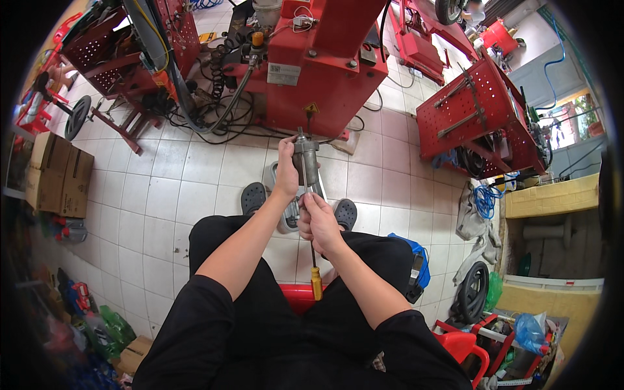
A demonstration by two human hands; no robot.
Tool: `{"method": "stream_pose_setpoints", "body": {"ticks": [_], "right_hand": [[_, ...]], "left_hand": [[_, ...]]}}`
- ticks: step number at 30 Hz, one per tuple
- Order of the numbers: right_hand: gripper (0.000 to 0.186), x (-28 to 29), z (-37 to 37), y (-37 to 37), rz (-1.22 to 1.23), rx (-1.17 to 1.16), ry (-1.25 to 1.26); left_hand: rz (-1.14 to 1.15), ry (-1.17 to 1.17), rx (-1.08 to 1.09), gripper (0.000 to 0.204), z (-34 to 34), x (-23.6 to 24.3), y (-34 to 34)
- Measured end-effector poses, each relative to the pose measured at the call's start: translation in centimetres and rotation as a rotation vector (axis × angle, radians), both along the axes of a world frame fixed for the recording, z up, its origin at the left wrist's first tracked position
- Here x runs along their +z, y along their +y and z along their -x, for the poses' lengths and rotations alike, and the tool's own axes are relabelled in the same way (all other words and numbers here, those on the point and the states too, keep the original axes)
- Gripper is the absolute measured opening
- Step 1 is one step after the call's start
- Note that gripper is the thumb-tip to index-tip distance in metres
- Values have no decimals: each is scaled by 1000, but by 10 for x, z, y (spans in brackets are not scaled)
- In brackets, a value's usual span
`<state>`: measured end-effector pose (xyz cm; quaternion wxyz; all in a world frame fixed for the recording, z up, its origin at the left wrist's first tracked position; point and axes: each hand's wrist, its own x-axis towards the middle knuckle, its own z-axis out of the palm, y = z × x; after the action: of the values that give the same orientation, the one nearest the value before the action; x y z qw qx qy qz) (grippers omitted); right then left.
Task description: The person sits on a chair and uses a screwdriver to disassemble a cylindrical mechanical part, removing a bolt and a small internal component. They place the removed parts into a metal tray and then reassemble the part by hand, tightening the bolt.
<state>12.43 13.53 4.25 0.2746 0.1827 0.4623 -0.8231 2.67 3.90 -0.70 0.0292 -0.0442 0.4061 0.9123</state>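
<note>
Left hand (287, 170) around dull grey, collared metal cylinder (310, 164), right hand (320, 225) around yellow-handled screwdriver (316, 284).

The cylinder (311, 164) is of matt metal; the screwdriver handle (316, 283) looks like smooth plastic; the floor tiles (159, 195) are glossy.

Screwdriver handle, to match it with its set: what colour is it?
The screwdriver handle is yellow; it shows best in the head view.
</note>
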Motion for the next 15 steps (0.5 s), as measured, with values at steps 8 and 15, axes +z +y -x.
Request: {"method": "stream_pose_setpoints", "body": {"ticks": [8,15], "right_hand": [[22,-8,2,-7,-177,16,55],[27,-19,3,-2,-790,117,584]], "left_hand": [[-115,-97,58,43,-1,8,0],[-301,-179,172,58,23,-12,-26]]}}
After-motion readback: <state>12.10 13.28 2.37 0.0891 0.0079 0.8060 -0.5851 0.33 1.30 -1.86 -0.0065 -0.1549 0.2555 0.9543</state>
